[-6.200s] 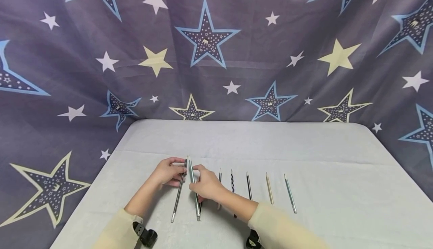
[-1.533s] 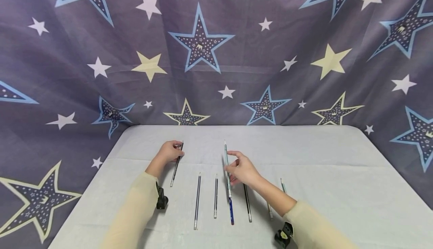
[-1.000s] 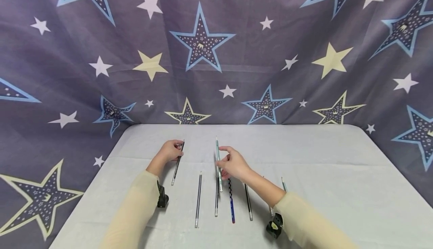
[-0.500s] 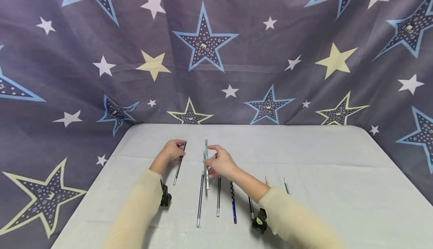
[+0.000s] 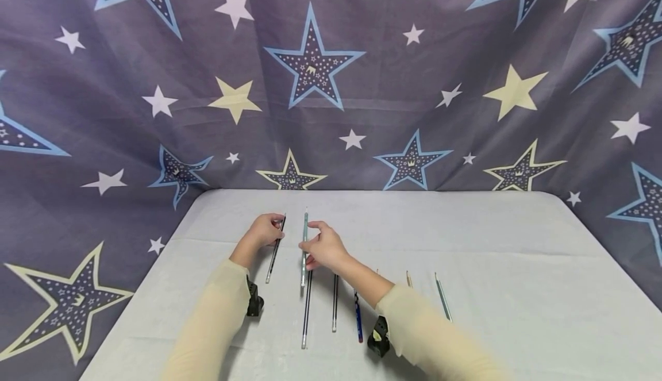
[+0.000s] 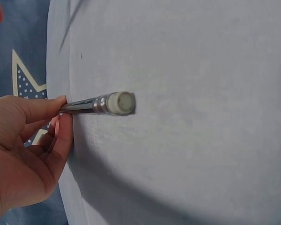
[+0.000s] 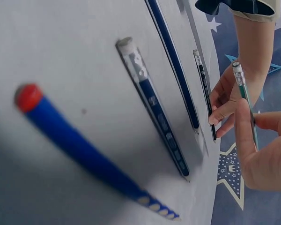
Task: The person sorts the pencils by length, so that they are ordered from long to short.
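My left hand point(image 5: 265, 230) pinches a dark pencil point(image 5: 272, 259) between thumb and fingers over the far left of the table; its white eraser end point(image 6: 122, 103) points at the left wrist camera. Just to the right, my right hand point(image 5: 328, 247) pinches a teal pencil point(image 5: 305, 227), point away from me, roughly parallel to the dark one and apart from it. Below the teal pencil lies a dark blue pencil point(image 5: 307, 318). Right of that are another dark pencil point(image 5: 335, 306) with a white eraser and a blue dotted pencil point(image 5: 359, 320) with a red end point(image 7: 30, 97).
A tan pencil point(image 5: 409, 279), partly hidden by my right sleeve, and a second teal pencil point(image 5: 443, 296) lie farther right on the white-covered table point(image 5: 517, 289). A tip beside my right forearm belongs to a mostly hidden pencil. A star-patterned curtain point(image 5: 362, 99) hangs behind the table.
My right hand has carried the teal pencil leftward, past the dotted and dark pencils, toward my left hand. Compared with the oldest frame, the left hand holds its dark pencil farther back.
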The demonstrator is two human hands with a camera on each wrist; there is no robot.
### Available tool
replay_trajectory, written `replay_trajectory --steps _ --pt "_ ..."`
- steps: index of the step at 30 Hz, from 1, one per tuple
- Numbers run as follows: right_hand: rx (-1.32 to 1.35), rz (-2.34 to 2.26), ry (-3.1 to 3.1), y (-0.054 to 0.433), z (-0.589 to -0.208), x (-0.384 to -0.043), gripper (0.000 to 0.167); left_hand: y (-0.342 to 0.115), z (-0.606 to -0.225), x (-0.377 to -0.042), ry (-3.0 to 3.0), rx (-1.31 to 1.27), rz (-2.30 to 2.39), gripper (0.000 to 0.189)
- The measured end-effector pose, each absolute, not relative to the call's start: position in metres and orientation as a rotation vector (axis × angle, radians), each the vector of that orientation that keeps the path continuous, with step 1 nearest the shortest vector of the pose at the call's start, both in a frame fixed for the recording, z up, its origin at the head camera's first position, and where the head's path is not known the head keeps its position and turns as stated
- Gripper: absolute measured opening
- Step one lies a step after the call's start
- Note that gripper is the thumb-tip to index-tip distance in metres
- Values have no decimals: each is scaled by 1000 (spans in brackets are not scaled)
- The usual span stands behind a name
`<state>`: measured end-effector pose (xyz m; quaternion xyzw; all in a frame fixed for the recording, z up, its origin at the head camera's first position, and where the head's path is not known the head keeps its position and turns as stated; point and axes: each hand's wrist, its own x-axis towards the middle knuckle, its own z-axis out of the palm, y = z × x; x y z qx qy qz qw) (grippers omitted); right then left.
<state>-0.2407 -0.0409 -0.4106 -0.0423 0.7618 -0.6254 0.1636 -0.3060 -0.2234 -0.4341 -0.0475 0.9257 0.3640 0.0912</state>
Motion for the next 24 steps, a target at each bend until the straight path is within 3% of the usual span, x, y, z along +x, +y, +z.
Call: replay_trajectory --steps 24 --pt "18 -1839 2164 -79 -424 -248 58 -225 -434 -304 2742 -150 1116 54"
